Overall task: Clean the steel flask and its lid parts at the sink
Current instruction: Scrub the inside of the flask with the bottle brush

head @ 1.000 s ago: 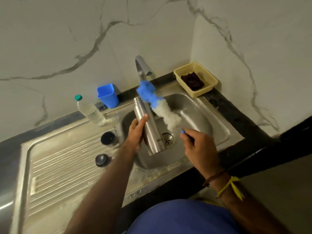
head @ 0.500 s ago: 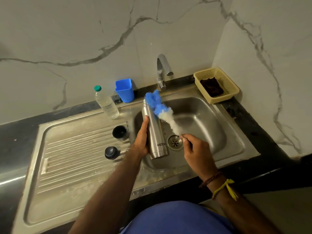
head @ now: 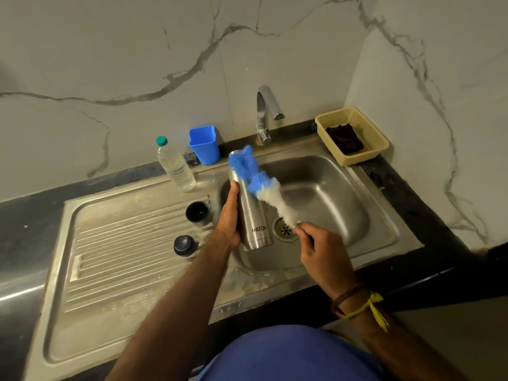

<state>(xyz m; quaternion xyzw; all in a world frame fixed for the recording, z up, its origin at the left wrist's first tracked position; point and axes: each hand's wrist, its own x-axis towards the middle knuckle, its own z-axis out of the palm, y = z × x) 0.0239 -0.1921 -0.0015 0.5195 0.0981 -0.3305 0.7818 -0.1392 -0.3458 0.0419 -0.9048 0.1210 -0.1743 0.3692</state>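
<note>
My left hand point(head: 228, 217) grips the steel flask point(head: 251, 215) from its left side and holds it tilted over the left part of the sink basin point(head: 343, 193), mouth pointing away from me. My right hand point(head: 321, 247) pinches the handle end of a bottle brush point(head: 261, 182) with blue and white bristles. The brush's blue tip lies at the flask's mouth, and the bristles run along the flask's right side. Two dark lid parts stand on the drainboard left of the flask: an open cup lid point(head: 197, 212) and a round stopper point(head: 184, 245).
A tap point(head: 265, 111) stands behind the basin with no water visible. A blue plastic cup point(head: 204, 145) and a clear water bottle point(head: 174, 166) stand at the back of the ribbed drainboard point(head: 123, 257). A yellow basket point(head: 365, 127) with a dark cloth sits at the back right corner.
The brush's blue tip has come down from near the tap to the flask's mouth. My view has shifted, so the sink sits more to the right in the frame.
</note>
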